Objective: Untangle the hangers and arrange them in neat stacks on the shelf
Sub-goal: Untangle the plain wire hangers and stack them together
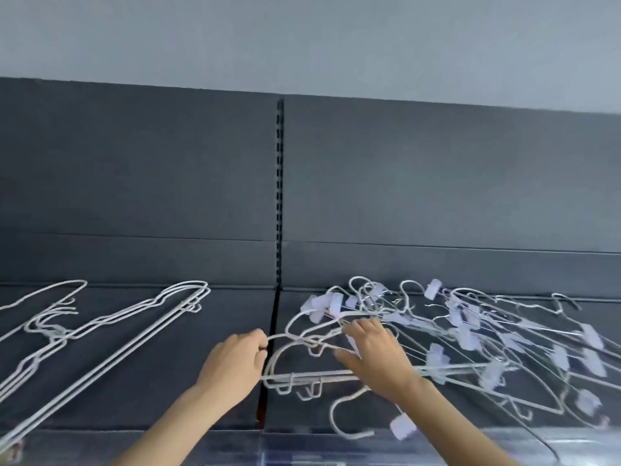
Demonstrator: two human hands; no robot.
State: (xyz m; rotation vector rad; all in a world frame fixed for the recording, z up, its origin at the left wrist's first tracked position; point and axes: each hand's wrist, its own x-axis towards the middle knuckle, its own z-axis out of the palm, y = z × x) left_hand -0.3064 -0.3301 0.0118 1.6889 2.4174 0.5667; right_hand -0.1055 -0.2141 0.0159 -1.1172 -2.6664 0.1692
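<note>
A tangled heap of white wire hangers (pixel 470 334), many with pale clips, lies on the right half of the dark shelf (pixel 141 381). My left hand (pixel 235 361) pinches the curved end of one white hanger (pixel 295 375) at the heap's left edge. Over the same hanger, my right hand (pixel 376 354) reaches into the tangle with fingers spread and bent among the wires. On the shelf's left half lie two flat stacks of plain white hangers (pixel 111 331), hooks pointing left.
A slotted upright (pixel 280 196) splits the dark back panel, and a gap (pixel 268 364) divides the two shelf boards. One clip hanger (pixel 366 428) overhangs the shelf's front lip. A pale wall rises above the unit.
</note>
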